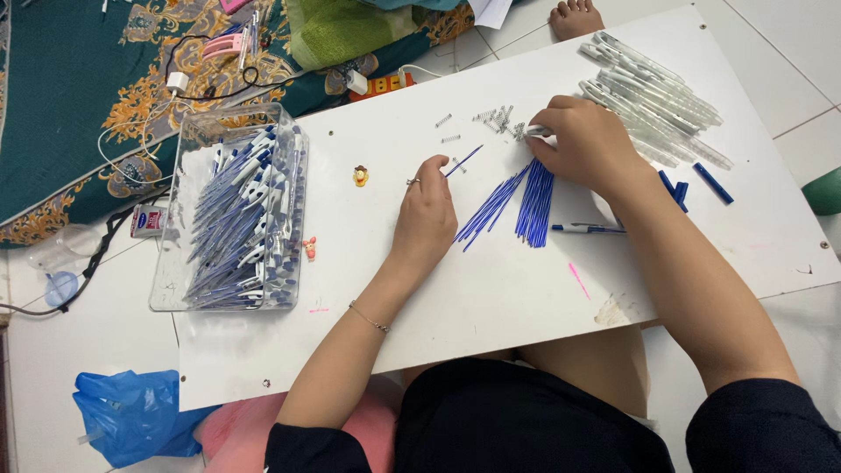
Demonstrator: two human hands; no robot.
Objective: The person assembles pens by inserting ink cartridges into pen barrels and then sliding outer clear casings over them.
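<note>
Head view is showing the left hand [427,210] pinching one blue refill [462,160], tip pointing to one o'clock. Right hand [585,144] is closing on a spring [536,131] at twelve o'clock on the bench [491,289]. Sliding it on straight and slowly seems best.

Matt white worktop [491,289] (scuffed, lower right); glossy clear plastic box [229,210] at left; small metal springs [495,118]; patterned cloth rug [79,88], upper left.
</note>
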